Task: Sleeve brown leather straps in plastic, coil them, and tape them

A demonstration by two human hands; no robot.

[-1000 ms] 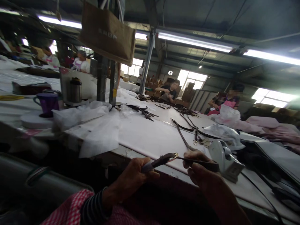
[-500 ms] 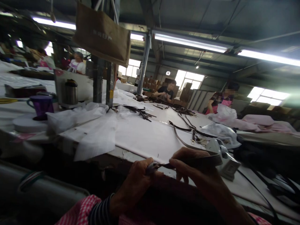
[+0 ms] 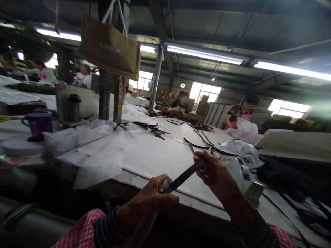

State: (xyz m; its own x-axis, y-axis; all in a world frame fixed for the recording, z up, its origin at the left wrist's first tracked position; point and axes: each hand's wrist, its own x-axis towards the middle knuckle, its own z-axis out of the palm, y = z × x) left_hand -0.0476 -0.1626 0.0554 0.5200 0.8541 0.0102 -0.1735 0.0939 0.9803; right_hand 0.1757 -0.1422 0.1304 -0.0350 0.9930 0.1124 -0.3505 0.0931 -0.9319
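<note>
A dark leather strap (image 3: 186, 175) with small punched holes stretches between my two hands, above the near edge of the table. Closed on its lower end is my left hand (image 3: 152, 196), thumb pressed along the strap. Something pale and translucent, perhaps plastic film (image 3: 147, 222), shows at that grip and hangs below it; its kind is unclear. My right hand (image 3: 216, 172) pinches the strap's upper end, higher and farther to the right. Beyond the right hand, more dark straps (image 3: 198, 142) with metal fittings lie on the white table (image 3: 147, 151).
A bundle of dark straps (image 3: 155, 129) lies farther back. White sheeting (image 3: 99, 158) drapes over the table edge at left, near a purple cup (image 3: 38, 124). On the right are a white device (image 3: 252, 189) and clear plastic bags (image 3: 243, 150). Co-workers (image 3: 179, 105) work beyond the table.
My right hand has swung up and away from the left, and the strap now runs straight between them. My left hand keeps its grip. The view has shifted slightly.
</note>
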